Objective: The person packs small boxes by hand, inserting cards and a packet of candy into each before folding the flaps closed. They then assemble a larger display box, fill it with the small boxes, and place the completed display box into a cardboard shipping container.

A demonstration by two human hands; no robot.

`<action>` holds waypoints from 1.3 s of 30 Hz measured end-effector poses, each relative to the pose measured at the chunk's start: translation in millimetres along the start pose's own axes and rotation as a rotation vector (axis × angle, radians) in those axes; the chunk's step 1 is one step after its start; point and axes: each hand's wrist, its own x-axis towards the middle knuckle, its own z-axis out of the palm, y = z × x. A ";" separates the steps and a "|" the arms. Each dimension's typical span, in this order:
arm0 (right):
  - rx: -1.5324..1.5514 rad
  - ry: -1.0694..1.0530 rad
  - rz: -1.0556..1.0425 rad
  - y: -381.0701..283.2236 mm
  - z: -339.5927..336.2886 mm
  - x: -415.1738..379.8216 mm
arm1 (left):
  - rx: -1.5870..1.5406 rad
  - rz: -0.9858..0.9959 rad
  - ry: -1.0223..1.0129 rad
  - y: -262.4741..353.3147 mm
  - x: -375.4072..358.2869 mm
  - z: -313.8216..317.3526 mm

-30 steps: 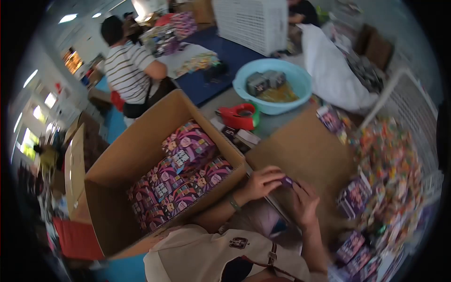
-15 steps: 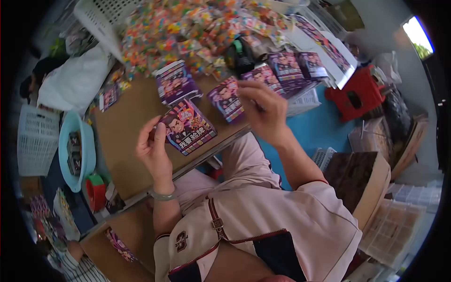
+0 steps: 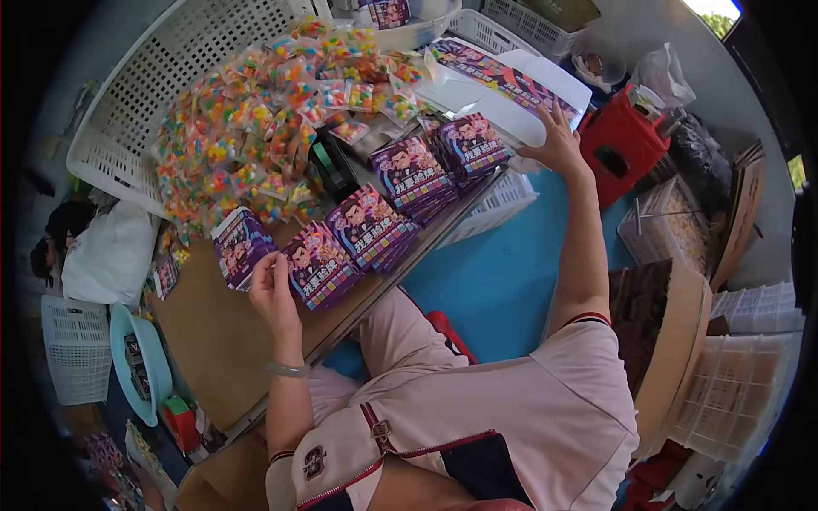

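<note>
— Two hands, yours. How do the fingers stand?

— Your left hand [image 3: 274, 291]: fingers pinched on the edge of a purple printed box [image 3: 317, 266], which rests on the brown board [image 3: 223, 336]. Your right hand [image 3: 558, 143]: arm stretched out, fingers spread flat on a stack of flat printed sheets [image 3: 503, 78]; whether they grip a sheet, you cannot tell.

— Boxes beside the held one?

— One loose purple box [image 3: 240, 244] just left of your left hand. Stacked purple boxes [image 3: 368, 226] touching the held one on its right. Two further stacks [image 3: 410, 173] and [image 3: 469, 143] run on toward your right hand, along the board's near edge.

— Surface and room?

— Board as worktop, bare in its near left part. Teal floor [image 3: 503, 277] below your knees. A red stool [image 3: 622, 140] past your right hand.

— Containers and contents?

— White lattice basket [image 3: 145, 102], tipped, with a heap of small multicoloured packets [image 3: 256, 128] spilling from it onto the board. Light-blue basin [image 3: 141, 366] at far left, dark items inside, too small to tell. A second white crate [image 3: 72, 358] beside the basin. Clear lidded tub [image 3: 665, 230] at right, brownish contents. An open cardboard carton [image 3: 673, 341] by your right shoulder, dark inside.
</note>
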 end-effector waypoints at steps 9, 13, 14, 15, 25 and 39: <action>-0.226 -0.177 -0.089 -6.6 16.0 39.9 | 0.179 0.026 -0.047 -1.0 6.8 -18.0; -0.099 -0.251 -0.122 -1.6 7.5 43.8 | 0.179 0.014 -0.005 -6.5 5.3 -27.4; -0.101 -0.255 -0.121 5.4 10.8 46.0 | 0.153 -0.031 -0.009 -2.7 4.0 -28.9; -0.065 -0.201 -0.155 9.7 13.3 46.0 | 0.127 -0.074 -0.013 -0.3 3.2 -30.6; -0.057 -0.311 -0.185 -13.9 5.3 32.7 | 0.151 -0.048 0.000 -5.4 14.9 -48.3; 0.072 -0.248 -0.164 60.7 -27.5 -14.9 | 0.211 -0.025 -0.019 -3.9 20.8 -51.0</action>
